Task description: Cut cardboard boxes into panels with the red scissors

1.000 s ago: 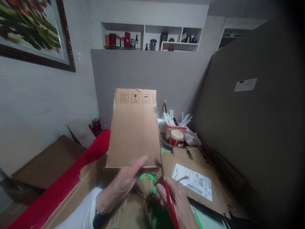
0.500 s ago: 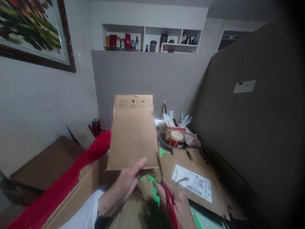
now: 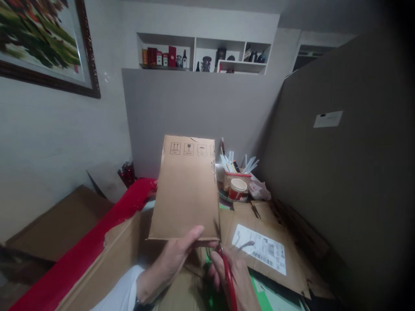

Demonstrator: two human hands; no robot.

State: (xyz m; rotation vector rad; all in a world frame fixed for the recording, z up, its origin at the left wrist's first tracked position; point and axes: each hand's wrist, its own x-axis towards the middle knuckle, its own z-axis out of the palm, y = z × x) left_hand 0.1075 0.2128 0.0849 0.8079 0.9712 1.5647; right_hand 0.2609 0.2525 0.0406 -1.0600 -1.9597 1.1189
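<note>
A brown cardboard piece (image 3: 188,194), printed with handling symbols along its top, is raised in front of me. My left hand (image 3: 178,255) grips its lower edge, thumb on the front face and fingers behind. Red-handled scissors (image 3: 228,278) are in my right hand (image 3: 235,274), which is wrapped round the handles. Their blades point upward at the cardboard's lower right corner, along its right edge. The blades look dark and partly blurred, so I cannot tell whether they bite into the edge.
A flattened carton (image 3: 282,233) with a white shipping label lies at right. Behind it stand a box of white strips and pens (image 3: 238,178) and a red-and-white cup (image 3: 238,189). Red cloth (image 3: 97,231) and a cardboard flap (image 3: 113,250) are at left; a grey panel (image 3: 350,172) rises at right.
The cardboard has shifted a little right and down with my left hand. The scissors stay at its lower right edge, and less of their blades shows; the view has turned slightly.
</note>
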